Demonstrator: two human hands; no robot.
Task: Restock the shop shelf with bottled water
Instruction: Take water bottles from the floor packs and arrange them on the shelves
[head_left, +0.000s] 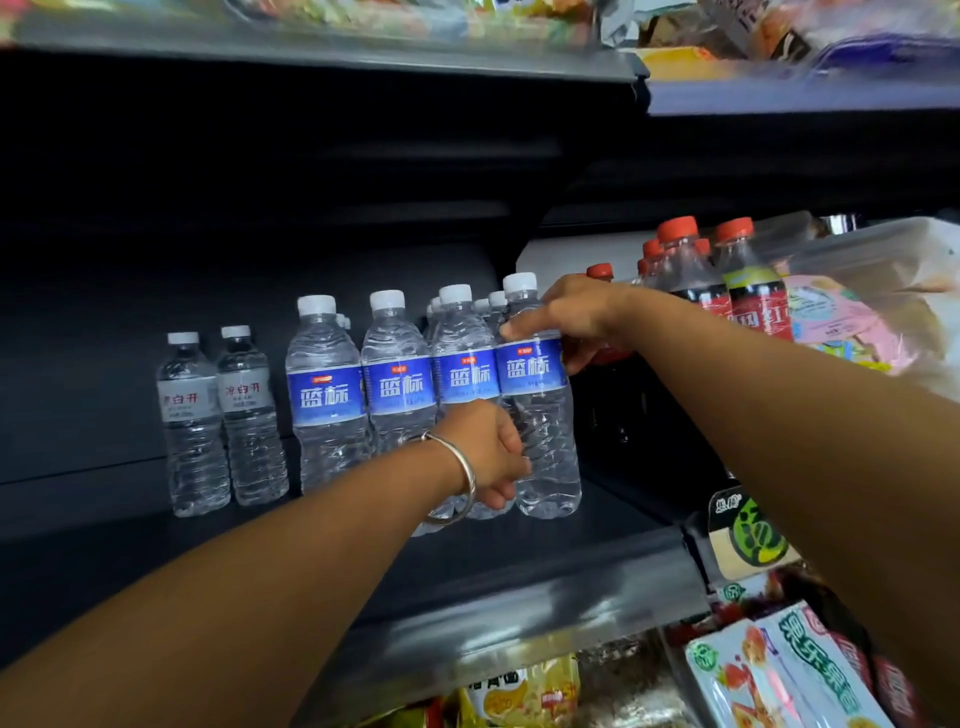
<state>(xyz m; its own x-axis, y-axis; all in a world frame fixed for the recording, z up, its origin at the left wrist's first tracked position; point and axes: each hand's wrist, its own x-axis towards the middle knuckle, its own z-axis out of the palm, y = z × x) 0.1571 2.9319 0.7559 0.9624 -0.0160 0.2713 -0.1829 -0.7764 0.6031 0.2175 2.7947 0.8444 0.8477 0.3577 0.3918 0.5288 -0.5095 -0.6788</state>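
Note:
Several clear water bottles with blue labels and white caps stand in rows on the dark shelf (519, 561). My right hand (569, 322) grips the upper part of the rightmost front bottle (540, 415), thumb across its shoulder above the label. My left hand (488, 452), with a silver bangle on the wrist, curls round the lower body of the neighbouring blue-label bottle (464, 364), hiding its lower half. Two more blue-label bottles (327, 395) stand to the left in the front row, with others behind them.
Two smaller white-label water bottles (218, 415) stand at the left of the shelf. Red-capped dark soda bottles (696, 275) fill the right side, next to plastic-wrapped goods. Snack packets (769, 670) lie on the shelf below. Another stocked shelf runs overhead.

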